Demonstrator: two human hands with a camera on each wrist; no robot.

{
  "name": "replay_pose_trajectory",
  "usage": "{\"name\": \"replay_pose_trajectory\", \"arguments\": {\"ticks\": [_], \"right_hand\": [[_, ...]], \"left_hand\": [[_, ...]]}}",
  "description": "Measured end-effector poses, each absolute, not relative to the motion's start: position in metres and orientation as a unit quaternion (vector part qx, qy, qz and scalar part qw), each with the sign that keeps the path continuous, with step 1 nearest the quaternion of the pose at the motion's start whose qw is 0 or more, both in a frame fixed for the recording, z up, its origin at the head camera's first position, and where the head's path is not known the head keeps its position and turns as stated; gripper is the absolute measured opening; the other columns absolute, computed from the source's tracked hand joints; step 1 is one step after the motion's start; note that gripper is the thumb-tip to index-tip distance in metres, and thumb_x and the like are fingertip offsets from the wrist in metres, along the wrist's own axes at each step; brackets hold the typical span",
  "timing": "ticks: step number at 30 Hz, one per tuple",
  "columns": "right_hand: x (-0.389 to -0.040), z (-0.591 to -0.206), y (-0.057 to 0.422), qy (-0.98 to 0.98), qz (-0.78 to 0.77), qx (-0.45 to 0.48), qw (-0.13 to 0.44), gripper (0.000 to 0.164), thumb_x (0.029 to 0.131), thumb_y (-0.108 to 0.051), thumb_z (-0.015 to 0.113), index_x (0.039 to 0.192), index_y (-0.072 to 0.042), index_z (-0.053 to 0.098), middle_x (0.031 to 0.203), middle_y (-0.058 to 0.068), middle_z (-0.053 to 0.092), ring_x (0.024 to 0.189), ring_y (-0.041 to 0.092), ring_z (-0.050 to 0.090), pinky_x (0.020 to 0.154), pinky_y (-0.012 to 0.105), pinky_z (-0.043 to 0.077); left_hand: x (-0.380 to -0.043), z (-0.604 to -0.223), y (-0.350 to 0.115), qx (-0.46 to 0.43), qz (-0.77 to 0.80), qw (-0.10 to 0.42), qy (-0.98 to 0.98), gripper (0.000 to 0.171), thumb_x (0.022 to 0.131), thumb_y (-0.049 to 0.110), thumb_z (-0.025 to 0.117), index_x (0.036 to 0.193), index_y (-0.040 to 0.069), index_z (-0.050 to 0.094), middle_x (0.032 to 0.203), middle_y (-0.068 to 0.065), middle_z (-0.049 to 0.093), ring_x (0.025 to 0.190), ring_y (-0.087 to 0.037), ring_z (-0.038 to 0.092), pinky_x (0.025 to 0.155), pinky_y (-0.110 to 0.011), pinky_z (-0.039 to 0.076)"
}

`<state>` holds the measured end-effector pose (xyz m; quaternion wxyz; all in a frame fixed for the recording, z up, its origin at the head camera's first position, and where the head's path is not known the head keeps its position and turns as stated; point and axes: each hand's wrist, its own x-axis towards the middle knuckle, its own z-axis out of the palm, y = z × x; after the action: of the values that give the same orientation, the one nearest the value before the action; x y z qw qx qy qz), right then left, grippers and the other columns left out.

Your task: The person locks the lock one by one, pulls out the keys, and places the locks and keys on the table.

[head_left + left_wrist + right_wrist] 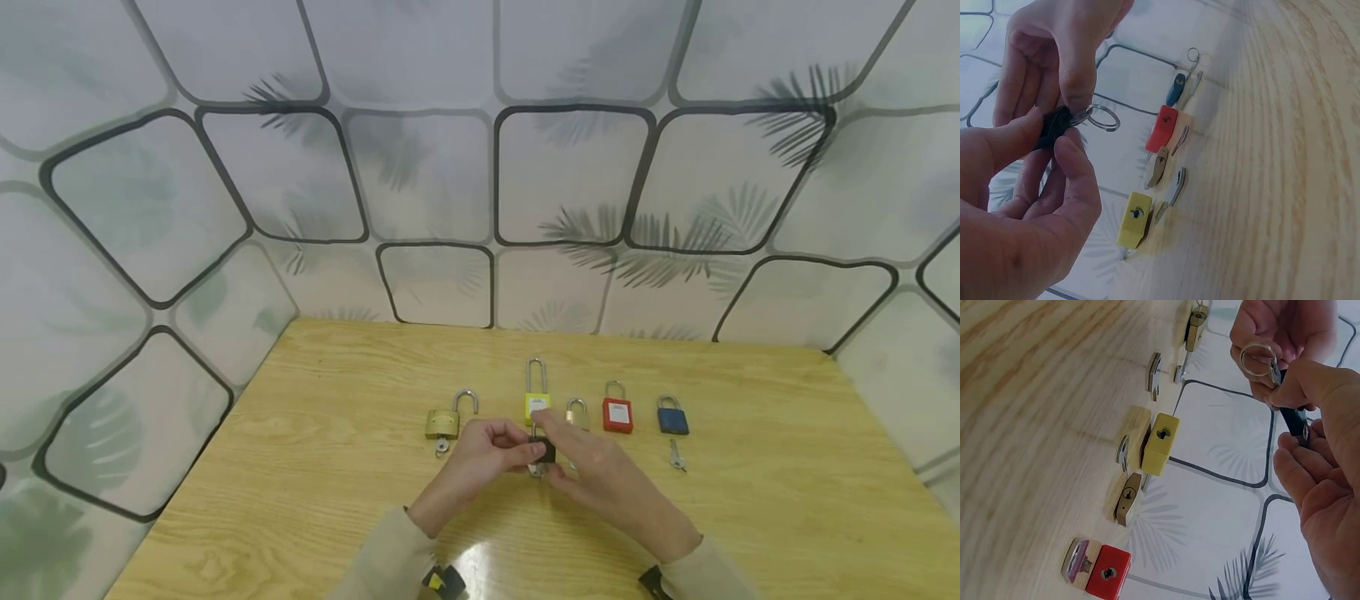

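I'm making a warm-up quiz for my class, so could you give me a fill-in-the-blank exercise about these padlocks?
1. The held padlock, pinched by the left hand, is coloured ____.
2. In the head view, the red padlock sits between a small brass padlock and a ____ padlock.
3. The leftmost padlock has its shackle swung ____.
4. On the table, the longest shackle belongs to the ____ padlock.

Missing words: black; blue; open; yellow.
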<state>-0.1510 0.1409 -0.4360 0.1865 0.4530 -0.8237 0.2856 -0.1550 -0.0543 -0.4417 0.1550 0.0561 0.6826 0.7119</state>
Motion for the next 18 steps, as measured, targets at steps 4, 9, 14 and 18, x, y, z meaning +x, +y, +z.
{"name": "replay_pose_trajectory", "arguments": {"ticks": [4,9,14,18], "right_hand": [[-0.1496,-0.4378,0.14,-0.825,0.278,0.453,0.191,0.063,0.069,0.007,0.07,0.13,0.005,0.054,0.123,0.02,0.066,0.088,0.016,0.066,0.075,0.034,0.061],[-0.1473,-0.4393,0.1393,-0.832,0.254,0.448,0.206,0.064,0.067,0.006,0.071,0.129,0.002,0.054,0.122,0.018,0.067,0.088,0.015,0.066,0.074,0.031,0.061],[-0.1461,-0.4386,0.1393,-0.839,0.247,0.44,0.205,0.063,0.068,0.004,0.072,0.129,-0.001,0.055,0.12,0.015,0.068,0.074,0.009,0.062,0.069,0.027,0.061],[-0.1455,-0.4391,0.1399,-0.842,0.239,0.44,0.202,0.062,0.069,0.003,0.073,0.128,-0.002,0.056,0.117,0.013,0.069,0.072,0.008,0.061,0.065,0.024,0.061]], "left_hand": [[-0.1554,-0.4469,-0.0555,0.059,0.699,0.159,0.695,0.011,0.081,0.009,0.078,0.083,0.002,0.07,0.08,-0.004,0.075,0.074,-0.015,0.069,0.07,-0.031,0.06],[-0.1553,-0.4497,-0.0564,0.077,0.684,0.158,0.708,0.018,0.081,0.012,0.078,0.087,-0.004,0.07,0.081,-0.005,0.076,0.073,-0.014,0.068,0.07,-0.032,0.059],[-0.1557,-0.4501,-0.0566,0.088,0.683,0.158,0.707,0.013,0.083,0.006,0.076,0.089,-0.005,0.071,0.085,-0.011,0.076,0.074,-0.014,0.068,0.071,-0.032,0.06],[-0.1555,-0.4498,-0.0565,0.078,0.687,0.165,0.703,0.011,0.081,0.006,0.077,0.087,-0.002,0.071,0.084,-0.011,0.076,0.074,-0.017,0.069,0.072,-0.035,0.06]]}}
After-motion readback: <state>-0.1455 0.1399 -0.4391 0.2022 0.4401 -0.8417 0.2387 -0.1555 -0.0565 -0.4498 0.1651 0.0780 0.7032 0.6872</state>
